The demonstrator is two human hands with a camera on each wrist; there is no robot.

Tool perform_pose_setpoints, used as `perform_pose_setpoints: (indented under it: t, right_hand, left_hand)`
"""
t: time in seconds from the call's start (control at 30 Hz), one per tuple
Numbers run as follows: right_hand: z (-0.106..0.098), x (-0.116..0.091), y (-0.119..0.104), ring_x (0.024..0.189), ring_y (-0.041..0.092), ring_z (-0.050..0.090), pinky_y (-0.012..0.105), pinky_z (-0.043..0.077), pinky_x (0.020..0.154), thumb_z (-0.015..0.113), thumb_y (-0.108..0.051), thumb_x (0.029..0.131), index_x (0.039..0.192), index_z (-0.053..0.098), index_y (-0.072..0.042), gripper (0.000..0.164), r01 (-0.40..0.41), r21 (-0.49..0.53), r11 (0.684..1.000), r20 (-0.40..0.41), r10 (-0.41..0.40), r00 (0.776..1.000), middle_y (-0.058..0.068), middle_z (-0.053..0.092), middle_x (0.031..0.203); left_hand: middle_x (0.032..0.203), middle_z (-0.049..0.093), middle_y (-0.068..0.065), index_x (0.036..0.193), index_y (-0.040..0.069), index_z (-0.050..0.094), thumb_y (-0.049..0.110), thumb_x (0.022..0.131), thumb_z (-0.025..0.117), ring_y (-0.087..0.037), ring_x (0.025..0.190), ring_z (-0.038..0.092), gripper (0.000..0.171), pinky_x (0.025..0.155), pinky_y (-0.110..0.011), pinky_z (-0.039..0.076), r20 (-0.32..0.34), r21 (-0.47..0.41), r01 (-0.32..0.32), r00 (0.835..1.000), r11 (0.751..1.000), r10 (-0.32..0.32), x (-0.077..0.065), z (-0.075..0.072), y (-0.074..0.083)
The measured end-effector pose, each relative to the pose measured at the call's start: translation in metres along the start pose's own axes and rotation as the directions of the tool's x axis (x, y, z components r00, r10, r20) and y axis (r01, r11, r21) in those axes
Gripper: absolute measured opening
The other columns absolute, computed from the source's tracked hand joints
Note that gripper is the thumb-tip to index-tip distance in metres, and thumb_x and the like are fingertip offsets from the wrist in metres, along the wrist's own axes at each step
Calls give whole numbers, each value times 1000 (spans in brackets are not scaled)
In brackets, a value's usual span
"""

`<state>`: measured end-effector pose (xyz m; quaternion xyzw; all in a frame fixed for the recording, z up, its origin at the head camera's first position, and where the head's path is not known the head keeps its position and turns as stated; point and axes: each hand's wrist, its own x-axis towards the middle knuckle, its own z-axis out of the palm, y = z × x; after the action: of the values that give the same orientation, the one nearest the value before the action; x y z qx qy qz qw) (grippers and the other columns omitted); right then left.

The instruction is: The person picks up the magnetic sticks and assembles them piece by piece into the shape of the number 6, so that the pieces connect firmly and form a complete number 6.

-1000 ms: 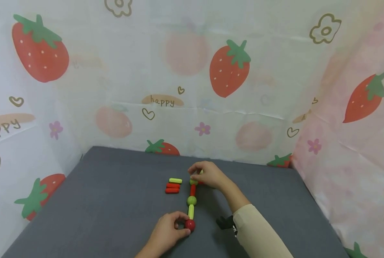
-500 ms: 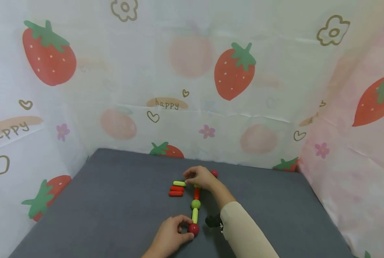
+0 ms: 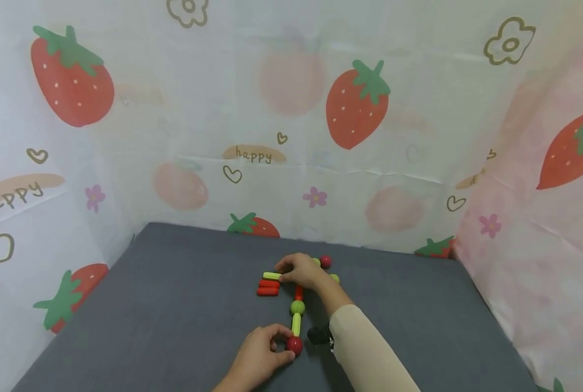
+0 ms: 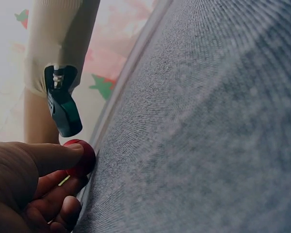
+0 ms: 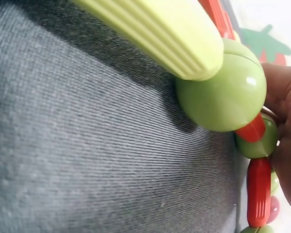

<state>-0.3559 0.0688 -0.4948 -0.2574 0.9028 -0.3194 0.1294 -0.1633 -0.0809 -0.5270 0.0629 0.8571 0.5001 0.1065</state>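
My left hand [image 3: 259, 354] pinches a red ball [image 3: 294, 345] between thumb and fingers at the near end of a chain of balls and rods. From that ball run a yellow-green rod [image 3: 296, 324], a green ball [image 3: 298, 307] and a red rod [image 3: 299, 293]. My right hand [image 3: 302, 269] reaches over the far part of the chain, hiding some of it. Its thumb and finger stand at the right end of a loose yellow-green rod [image 3: 271, 276]; I cannot tell whether they grip it. In the right wrist view, the right hand [image 5: 287, 131] is behind a green ball [image 5: 228, 92].
Two loose red rods [image 3: 269, 288] lie just in front of the loose yellow-green one. Past the right hand show another red ball [image 3: 325, 262] and a green ball [image 3: 335, 279]. A dark grey cloth [image 3: 188, 305] covers the table, with a strawberry-print curtain [image 3: 213, 109] around it.
My right hand has moved left from above the chain's far part to the loose yellow-green rod. My left hand stays on the red ball. The head view has shifted slightly.
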Motion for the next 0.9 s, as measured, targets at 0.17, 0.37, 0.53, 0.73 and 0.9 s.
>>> perform_pose_setpoints:
  t: [0.17, 0.37, 0.53, 0.73, 0.9]
  right_hand:
    - [3, 1, 1, 105, 16, 66, 36, 54, 92, 77, -17, 93, 116, 76, -17, 23, -6, -36, 999, -18, 5, 1000, -2, 73, 112]
    - [2, 1, -1, 101, 14, 66, 33, 54, 88, 77, -19, 93, 115, 77, -17, 22, 8, -74, 997, -56, -13, 998, -3, 73, 110]
    - [-12, -14, -12, 98, 14, 65, 33, 55, 82, 76, -20, 94, 114, 77, -20, 20, 2, -56, 998, -118, -8, 993, -4, 72, 108]
    - [-32, -47, -23, 103, 19, 65, 39, 54, 85, 76, -22, 94, 114, 77, -22, 20, 20, -55, 998, -192, -30, 981, -5, 71, 110]
    - [-39, -78, -23, 111, 25, 62, 45, 52, 92, 76, -21, 95, 113, 78, -21, 18, 24, -33, 999, -228, -31, 973, -4, 68, 112]
  left_hand:
    - [81, 59, 0, 109, 22, 74, 26, 82, 87, -19, 75, 48, 31, 63, -32, 35, 3, 0, 5, 1000, 1000, -5, 0, -1, 2]
    - [82, 59, 1, 109, 22, 74, 27, 81, 87, -19, 75, 48, 31, 63, -32, 35, 1, 11, 9, 1000, 1000, -9, 0, -1, 2]
    - [83, 60, 1, 109, 23, 74, 28, 81, 88, -19, 76, 49, 31, 63, -32, 36, 2, 19, 20, 1000, 1000, -20, 0, 0, 2]
    - [85, 61, 3, 108, 23, 74, 28, 81, 88, -18, 76, 49, 31, 64, -32, 37, -15, 28, 8, 1000, 1000, -8, -1, 2, 3]
    - [85, 61, 4, 108, 23, 74, 28, 80, 88, -17, 76, 49, 31, 64, -31, 37, -37, 46, -16, 999, 999, 18, -3, 3, 3]
